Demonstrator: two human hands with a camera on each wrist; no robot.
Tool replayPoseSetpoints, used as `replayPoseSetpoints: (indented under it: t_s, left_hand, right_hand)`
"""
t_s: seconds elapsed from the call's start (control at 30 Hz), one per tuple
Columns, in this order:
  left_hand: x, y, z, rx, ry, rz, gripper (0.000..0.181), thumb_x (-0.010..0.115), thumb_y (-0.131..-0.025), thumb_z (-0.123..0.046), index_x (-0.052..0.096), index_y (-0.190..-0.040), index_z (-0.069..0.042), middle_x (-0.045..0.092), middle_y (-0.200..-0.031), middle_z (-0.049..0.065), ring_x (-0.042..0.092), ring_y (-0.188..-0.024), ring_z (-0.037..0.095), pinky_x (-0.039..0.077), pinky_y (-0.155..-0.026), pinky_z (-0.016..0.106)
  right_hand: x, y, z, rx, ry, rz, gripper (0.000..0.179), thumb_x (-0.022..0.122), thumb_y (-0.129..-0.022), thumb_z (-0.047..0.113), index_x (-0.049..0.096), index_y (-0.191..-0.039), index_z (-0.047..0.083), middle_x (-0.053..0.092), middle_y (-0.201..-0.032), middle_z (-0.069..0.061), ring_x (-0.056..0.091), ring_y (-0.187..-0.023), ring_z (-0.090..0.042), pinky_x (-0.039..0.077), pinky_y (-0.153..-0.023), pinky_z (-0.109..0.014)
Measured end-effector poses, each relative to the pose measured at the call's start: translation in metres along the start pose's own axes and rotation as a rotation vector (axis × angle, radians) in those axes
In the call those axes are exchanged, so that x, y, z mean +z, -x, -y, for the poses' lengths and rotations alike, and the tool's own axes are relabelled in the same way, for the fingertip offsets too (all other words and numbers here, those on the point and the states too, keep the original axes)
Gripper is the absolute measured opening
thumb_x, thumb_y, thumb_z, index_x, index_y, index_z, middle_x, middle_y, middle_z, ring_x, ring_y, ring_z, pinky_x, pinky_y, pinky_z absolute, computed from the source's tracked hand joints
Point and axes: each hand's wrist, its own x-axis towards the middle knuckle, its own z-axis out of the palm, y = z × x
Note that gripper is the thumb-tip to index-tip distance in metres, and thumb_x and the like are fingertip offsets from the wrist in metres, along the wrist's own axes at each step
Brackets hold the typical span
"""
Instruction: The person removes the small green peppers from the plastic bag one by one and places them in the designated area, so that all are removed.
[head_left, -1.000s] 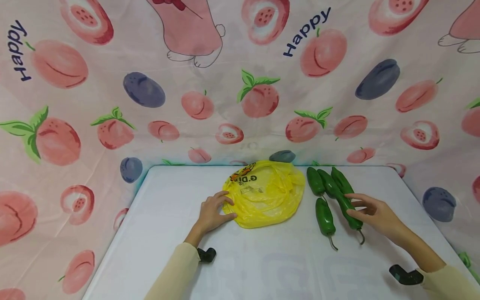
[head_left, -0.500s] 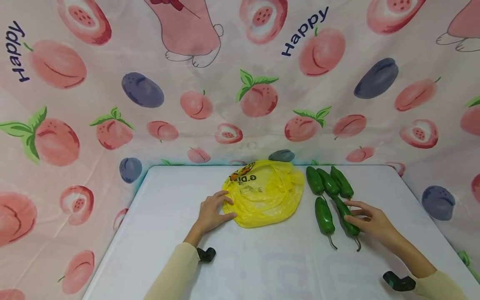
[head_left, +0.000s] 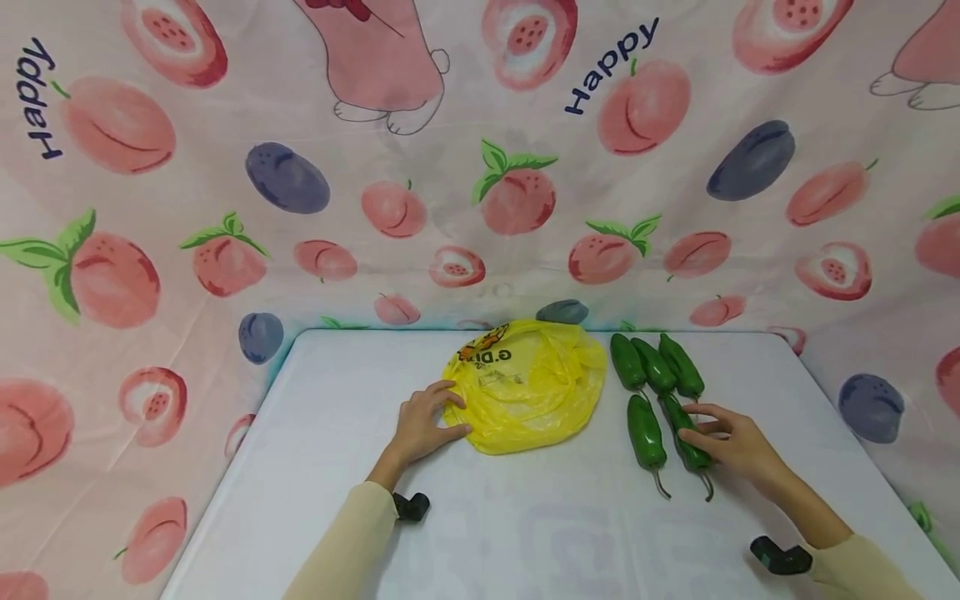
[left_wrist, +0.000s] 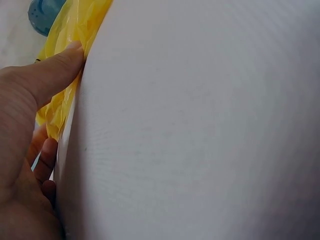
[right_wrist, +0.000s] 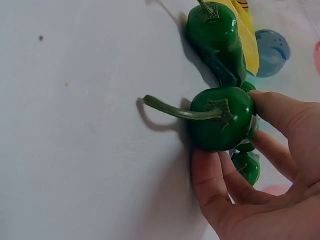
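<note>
My right hand (head_left: 735,442) grips a green pepper (head_left: 672,414) lying at the right side of the white table. In the right wrist view, thumb and fingers are round the body of this pepper (right_wrist: 235,136), its curved stem toward the camera. Just left of it lies another green pepper (head_left: 647,433). Behind these two, a row holds a left pepper (head_left: 627,361), a middle pepper (head_left: 654,367) and a right pepper (head_left: 682,367). My left hand (head_left: 422,429) rests on the left edge of a crumpled yellow plastic bag (head_left: 536,408), thumb and fingers spread apart; its thumb (left_wrist: 60,70) touches the plastic.
The white table (head_left: 337,375) ends at a pink fruit-print cloth (head_left: 420,275) hanging behind and at the sides. A black wrist device (head_left: 411,507) sits by the left cuff, another black wrist device (head_left: 780,557) by the right.
My right hand has drawn the gripped pepper toward me and slightly left, away from the right pepper of the back row, to beside the front one. My left hand and the bag stay put.
</note>
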Motion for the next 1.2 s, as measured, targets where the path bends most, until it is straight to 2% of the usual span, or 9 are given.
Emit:
replayPoseSetpoints:
  t_s: [0.27, 0.67, 0.93, 1.03, 1.2]
  left_hand:
    - [0.0, 0.0, -0.001, -0.01, -0.012, 0.01, 0.031, 0.085, -0.085, -0.039, 0.07, -0.108, -0.025, 0.05, -0.153, 0.005, 0.045, -0.133, 0.036, 0.031, -0.1, 0.056]
    - [-0.002, 0.001, -0.003, -0.003, -0.005, 0.021, 0.032, 0.085, -0.085, -0.038, 0.07, -0.11, -0.024, 0.05, -0.154, 0.005, 0.045, -0.133, 0.036, 0.031, -0.102, 0.058]
    - [-0.008, 0.003, -0.007, 0.024, 0.01, 0.045, 0.033, 0.085, -0.085, -0.037, 0.069, -0.112, -0.025, 0.049, -0.155, 0.005, 0.045, -0.132, 0.035, 0.029, -0.107, 0.06]
    - [-0.012, 0.004, -0.009, 0.033, 0.025, 0.061, 0.038, 0.085, -0.085, -0.036, 0.068, -0.117, -0.024, 0.047, -0.156, 0.004, 0.045, -0.132, 0.034, 0.028, -0.109, 0.059]
    - [-0.016, 0.004, -0.008, 0.012, 0.034, 0.076, 0.053, 0.082, -0.087, -0.042, 0.062, -0.133, -0.025, 0.047, -0.157, 0.0, 0.05, -0.128, 0.028, 0.032, -0.112, 0.054]
  right_hand:
    - [0.001, 0.0, 0.003, 0.008, 0.005, 0.008, 0.063, 0.073, -0.097, 0.038, 0.053, -0.144, 0.002, 0.064, -0.122, -0.031, 0.06, -0.112, -0.045, 0.055, -0.077, -0.041]
    - [0.004, 0.0, 0.002, -0.002, 0.014, -0.007, 0.065, 0.073, -0.096, 0.04, 0.052, -0.145, 0.002, 0.063, -0.123, -0.031, 0.059, -0.115, -0.049, 0.057, -0.081, -0.05]
    - [0.002, 0.004, 0.006, -0.02, 0.0, -0.014, 0.065, 0.074, -0.096, 0.038, 0.051, -0.145, 0.002, 0.066, -0.118, -0.026, 0.061, -0.112, -0.046, 0.057, -0.078, -0.044]
    - [0.001, 0.005, 0.008, -0.019, -0.001, -0.008, 0.066, 0.074, -0.096, 0.037, 0.05, -0.146, 0.001, 0.066, -0.117, -0.023, 0.062, -0.111, -0.044, 0.057, -0.076, -0.041]
    - [-0.002, 0.005, 0.007, -0.017, -0.009, 0.013, 0.07, 0.074, -0.095, 0.038, 0.046, -0.148, 0.001, 0.065, -0.117, -0.021, 0.061, -0.111, -0.042, 0.057, -0.072, -0.035]
